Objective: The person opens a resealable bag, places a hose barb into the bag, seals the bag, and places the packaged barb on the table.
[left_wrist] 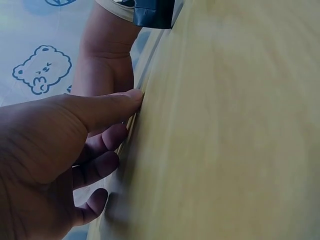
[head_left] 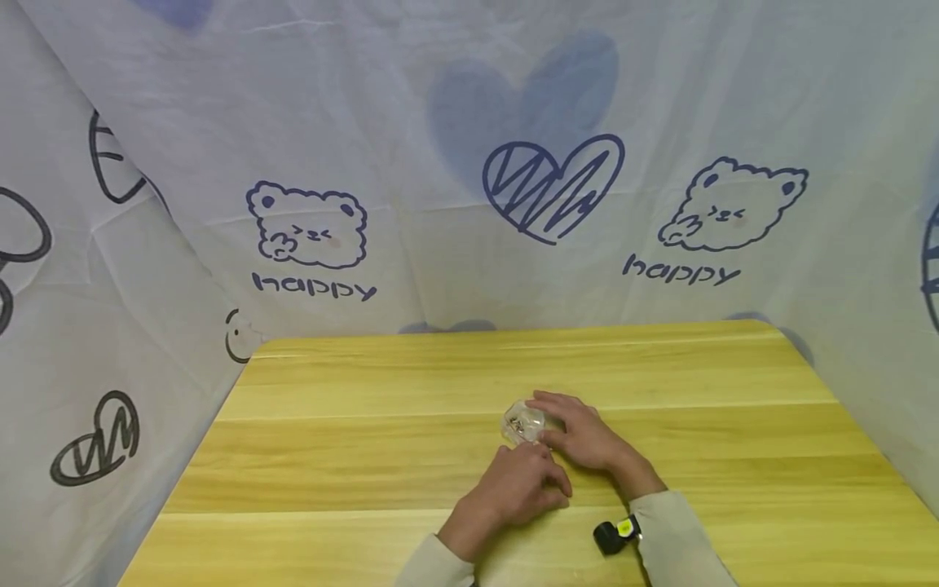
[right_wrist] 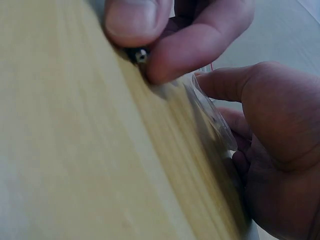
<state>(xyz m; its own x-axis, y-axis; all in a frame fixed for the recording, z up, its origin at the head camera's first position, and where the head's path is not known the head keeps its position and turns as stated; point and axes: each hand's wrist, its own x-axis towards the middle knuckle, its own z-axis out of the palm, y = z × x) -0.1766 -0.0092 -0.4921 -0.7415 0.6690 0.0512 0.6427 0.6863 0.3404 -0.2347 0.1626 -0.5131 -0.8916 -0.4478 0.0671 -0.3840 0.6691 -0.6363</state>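
Observation:
A small clear plastic bag (head_left: 519,424) with tiny metal pieces in it lies on the wooden table. My right hand (head_left: 587,436) holds the bag's right edge; in the right wrist view the thumb and curled fingers meet at the clear plastic (right_wrist: 220,122). Just in front of the bag is my left hand (head_left: 517,485), low over the tabletop. Between its thumb and forefinger the right wrist view shows a small dark piece (right_wrist: 141,55) with a shiny metal end, pinched close to the wood. Its exact kind is too small to tell.
The wooden table (head_left: 352,465) reaches past both hands on either side. Behind it and to the left hangs a white cloth (head_left: 425,269) printed with hearts and bears. A black wrist camera (head_left: 609,538) sits at the right sleeve, close to the table.

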